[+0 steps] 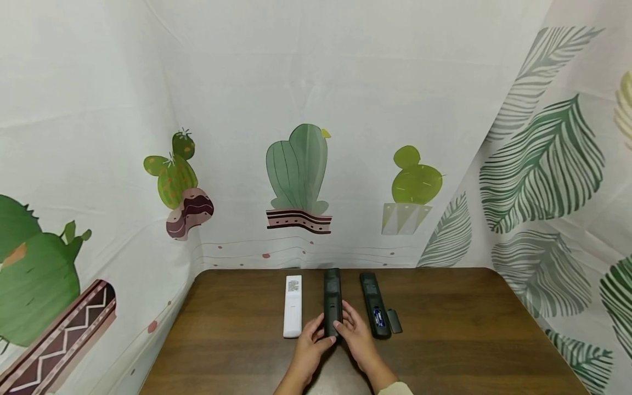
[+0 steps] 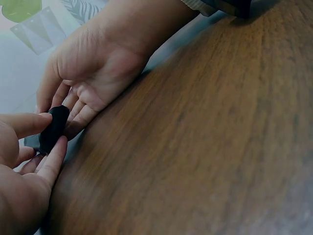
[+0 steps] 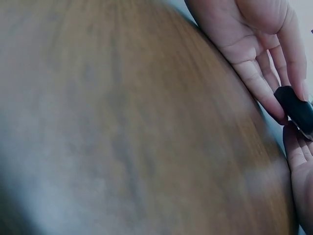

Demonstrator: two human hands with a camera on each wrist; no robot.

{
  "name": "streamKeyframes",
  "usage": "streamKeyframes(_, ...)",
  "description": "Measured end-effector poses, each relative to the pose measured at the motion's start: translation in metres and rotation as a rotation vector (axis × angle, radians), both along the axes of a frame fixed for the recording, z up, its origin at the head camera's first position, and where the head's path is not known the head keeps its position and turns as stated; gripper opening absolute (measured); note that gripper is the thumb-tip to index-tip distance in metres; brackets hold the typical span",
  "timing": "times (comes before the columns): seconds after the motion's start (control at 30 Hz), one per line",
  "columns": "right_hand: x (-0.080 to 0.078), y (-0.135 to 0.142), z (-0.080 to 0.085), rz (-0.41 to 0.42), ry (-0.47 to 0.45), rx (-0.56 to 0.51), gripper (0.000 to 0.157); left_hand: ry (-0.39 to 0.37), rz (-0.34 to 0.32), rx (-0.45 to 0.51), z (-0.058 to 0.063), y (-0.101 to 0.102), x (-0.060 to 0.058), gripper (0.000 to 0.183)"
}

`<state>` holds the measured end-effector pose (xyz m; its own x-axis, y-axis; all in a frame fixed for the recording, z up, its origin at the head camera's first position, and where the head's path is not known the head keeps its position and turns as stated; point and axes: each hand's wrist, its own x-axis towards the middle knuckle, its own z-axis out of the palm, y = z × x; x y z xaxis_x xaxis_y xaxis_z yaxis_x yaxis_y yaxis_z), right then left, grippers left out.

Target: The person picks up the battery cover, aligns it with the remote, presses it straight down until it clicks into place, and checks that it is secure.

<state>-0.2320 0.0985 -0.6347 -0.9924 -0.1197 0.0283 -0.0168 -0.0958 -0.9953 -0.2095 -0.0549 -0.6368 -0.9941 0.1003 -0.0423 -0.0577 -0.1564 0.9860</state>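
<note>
A black remote control (image 1: 333,293) lies between my two hands with its back up and its near end toward me. My left hand (image 1: 310,346) grips its left side near the lower end; in the left wrist view the thumb is on top and fingers are beneath. From the right, my right hand (image 1: 359,339) holds the same end, its thumb on the back of the remote control. Only the dark near end (image 3: 296,107) shows in the right wrist view.
Left of the hands lies a white remote control (image 1: 293,307), back up. On the right, another black remote control (image 1: 370,291) has its compartment uncovered, showing blue batteries (image 1: 378,317). A loose battery cover (image 1: 394,321) lies beside it. A patterned cloth (image 1: 237,164) hangs behind the wooden table (image 1: 444,340).
</note>
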Motion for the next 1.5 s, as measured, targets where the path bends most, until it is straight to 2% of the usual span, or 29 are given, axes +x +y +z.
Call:
streamKeyframes(0.8, 0.003, -0.001, 0.004, 0.021, -0.044, -0.049, 0.074, -0.016, 0.056, -0.086, 0.001, 0.005, -0.001, 0.064)
streamKeyframes(1.17, 0.002, -0.001, 0.002, -0.001, -0.037, -0.036, 0.073, 0.051, 0.132, -0.136, -0.002, 0.012, 0.002, 0.058)
streamKeyframes(1.5, 0.001, -0.002, 0.002, -0.025, -0.048, 0.01, 0.073, 0.087, 0.144, -0.23, -0.001, 0.014, 0.002, 0.057)
